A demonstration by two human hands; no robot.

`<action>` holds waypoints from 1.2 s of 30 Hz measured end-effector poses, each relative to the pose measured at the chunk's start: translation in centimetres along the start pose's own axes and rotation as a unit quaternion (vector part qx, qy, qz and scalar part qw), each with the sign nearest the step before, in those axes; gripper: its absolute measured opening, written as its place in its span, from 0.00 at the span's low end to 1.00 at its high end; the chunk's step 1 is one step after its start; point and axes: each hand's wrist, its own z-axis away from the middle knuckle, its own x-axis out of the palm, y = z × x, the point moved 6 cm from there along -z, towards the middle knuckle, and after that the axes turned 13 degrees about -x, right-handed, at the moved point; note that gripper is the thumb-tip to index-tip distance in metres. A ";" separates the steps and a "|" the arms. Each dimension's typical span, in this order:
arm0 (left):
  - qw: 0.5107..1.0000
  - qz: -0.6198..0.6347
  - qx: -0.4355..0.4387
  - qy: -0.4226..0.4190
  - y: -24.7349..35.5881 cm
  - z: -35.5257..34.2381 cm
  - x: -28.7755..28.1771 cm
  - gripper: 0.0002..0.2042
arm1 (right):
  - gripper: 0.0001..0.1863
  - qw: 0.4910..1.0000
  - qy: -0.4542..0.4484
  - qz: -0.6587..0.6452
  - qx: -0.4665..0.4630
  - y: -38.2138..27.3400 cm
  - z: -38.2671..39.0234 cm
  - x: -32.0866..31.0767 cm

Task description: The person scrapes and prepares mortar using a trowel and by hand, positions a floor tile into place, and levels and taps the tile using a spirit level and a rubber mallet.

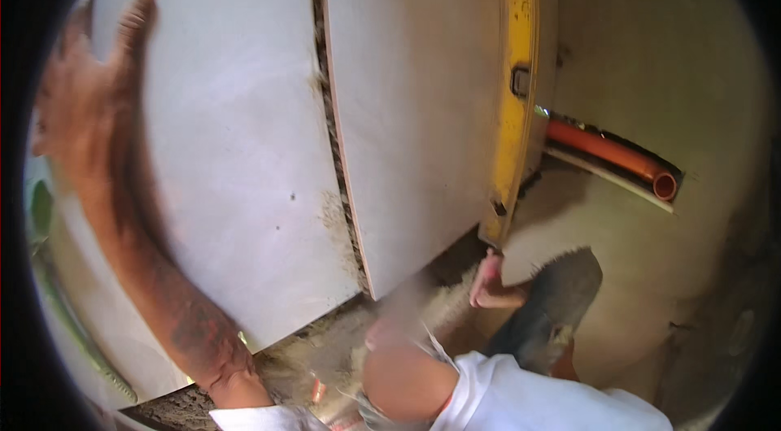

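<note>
My left hand (98, 85) rests against a large pale grey panel (228, 114) at the left, fingers apart, forearm running to a white cuff. A second panel (407, 114) stands beside it across a dark, mortar-marked gap. Along that panel's right edge a yellow spirit level (512, 24) stands upright. At the bottom centre, what looks like my right hand (407, 366) is heavily smeared beside a white sleeve; its fingers and anything in them cannot be made out.
An orange pipe (610, 150) sits in a slot in the right wall (667, 57). Rough mortar (289, 366) runs along the floor. A dark-clad knee (553, 293) and some bare skin, hand or foot unclear, are below the level. A green object (73, 317) lies at the far left.
</note>
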 end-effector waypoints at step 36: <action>0.940 0.201 -0.138 -0.237 -6.6 30.3 -15.2 0.34 | 0.16 0.883 -0.129 -0.048 -0.449 -5.4 -21.0 48.6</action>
